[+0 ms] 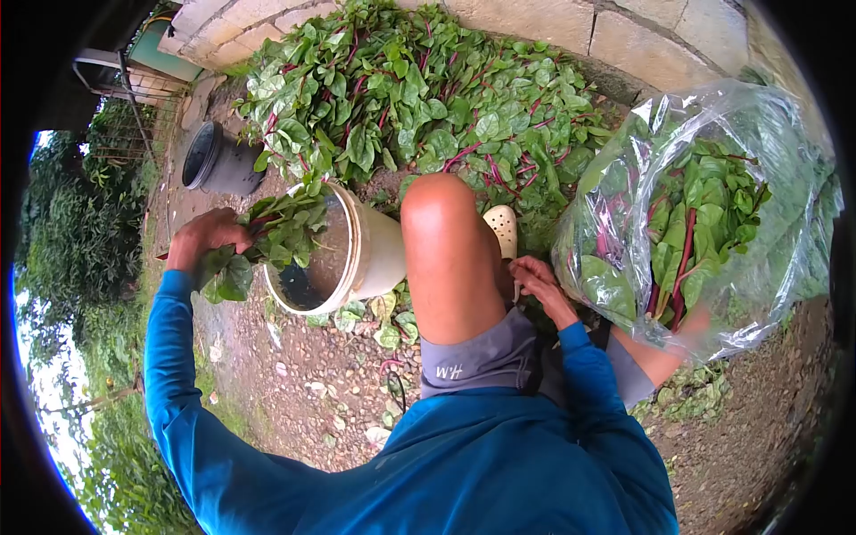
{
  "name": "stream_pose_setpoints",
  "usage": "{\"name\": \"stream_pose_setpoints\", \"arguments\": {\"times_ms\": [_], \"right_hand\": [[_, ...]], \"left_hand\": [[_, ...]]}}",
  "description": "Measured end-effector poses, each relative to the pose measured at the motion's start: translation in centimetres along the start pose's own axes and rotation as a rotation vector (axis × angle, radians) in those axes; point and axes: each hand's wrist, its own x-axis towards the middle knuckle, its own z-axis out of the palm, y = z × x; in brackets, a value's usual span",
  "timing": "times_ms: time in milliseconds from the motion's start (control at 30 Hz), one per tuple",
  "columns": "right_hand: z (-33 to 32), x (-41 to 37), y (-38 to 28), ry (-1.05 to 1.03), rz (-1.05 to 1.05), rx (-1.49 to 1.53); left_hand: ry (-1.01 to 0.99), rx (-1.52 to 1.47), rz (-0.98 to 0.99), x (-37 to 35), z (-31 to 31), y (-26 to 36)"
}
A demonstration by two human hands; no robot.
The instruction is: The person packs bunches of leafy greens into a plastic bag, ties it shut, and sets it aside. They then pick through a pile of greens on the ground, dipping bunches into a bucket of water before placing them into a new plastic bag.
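Note:
My left hand (210, 238) is closed round a bunch of leafy stems (290, 223), held beside and over the rim of a white bucket (357, 254) with dark liquid in it. Between my knees, my right hand (538, 283) has its fingers curled together by the inner side of my bent leg; something small and pale shows under the fingertips, too small to name. To the right of that hand stands a clear plastic bag (597, 227) holding leafy greens with red stems (700, 232).
A large heap of leafy greens (410, 98) lies against the block wall (544, 22). A dark bucket (234, 165) lies tilted at the upper left. Loose leaves (386, 321) are scattered on the gravel ground (294, 374).

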Motion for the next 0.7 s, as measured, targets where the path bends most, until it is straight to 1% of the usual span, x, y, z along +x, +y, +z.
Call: {"name": "stream_pose_setpoints", "arguments": {"times_ms": [33,100,133,200,233,267,300,333,400,433,467,500,533,567,600,667,700], "right_hand": [[0.4,-0.5,-0.6,0.008,-0.066,-0.039],[1.1,-1.3,-2.0,-0.010,-0.032,-0.080],[1.5,-1.9,-2.9,-0.026,0.004,-0.119],[2.0,-3.3,-3.8,-0.039,-0.011,-0.172],[2.1,-4.1,-3.9,-0.060,-0.110,-0.213],[2.1,-4.8,-4.0,-0.077,-0.207,-0.253],[2.2,-5.6,-5.2,-0.095,-0.159,-0.285],[2.3,-6.4,-5.3,-0.077,-0.161,-0.290],[2.6,-7.8,-5.5,-0.086,-0.249,-0.236],[2.7,-9.3,-8.1,-0.108,-0.133,-0.287],[2.8,-10.1,-9.0,-0.084,-0.137,-0.289],[2.9,-10.9,-9.4,-0.094,-0.198,-0.338],[3.2,-11.7,-10.4,-0.098,-0.256,-0.387],[3.5,-12.6,-11.6,-0.114,-0.228,-0.381],[3.7,-13.5,-12.9,-0.072,-0.231,-0.380],[4.1,-15.6,-15.3,-0.156,-0.423,-0.500],[4.1,-17.0,-17.5,-0.215,-0.424,-0.458]], "left_hand": [[0.003,-0.003,0.001,-0.3,-0.4,0.2],[0.259,-0.005,0.081,-0.6,-1.2,0.4],[0.262,-0.009,0.080,-0.6,-2.0,0.8],[0.279,0.038,0.150,0.2,-4.0,2.4],[0.285,0.034,0.160,0.7,-4.7,3.3],[0.349,-0.003,0.226,1.1,-5.4,4.4],[0.414,-0.041,0.295,1.6,-6.1,5.7],[0.421,-0.043,0.312,2.2,-6.6,7.3],[0.461,-0.034,0.352,3.8,-7.5,10.6],[0.533,-0.058,0.388,5.4,-7.5,11.9],[0.605,-0.084,0.426,7.1,-7.3,13.5],[0.603,-0.066,0.424,8.2,-7.4,15.5],[0.656,-0.074,0.455,8.9,-7.2,17.6],[0.683,-0.083,0.461,9.3,-7.3,19.2],[0.711,-0.090,0.472,9.4,-7.5,20.9],[0.714,-0.137,0.527,10.0,-7.5,23.7],[0.706,-0.192,0.534,10.3,-7.5,24.9]]}}
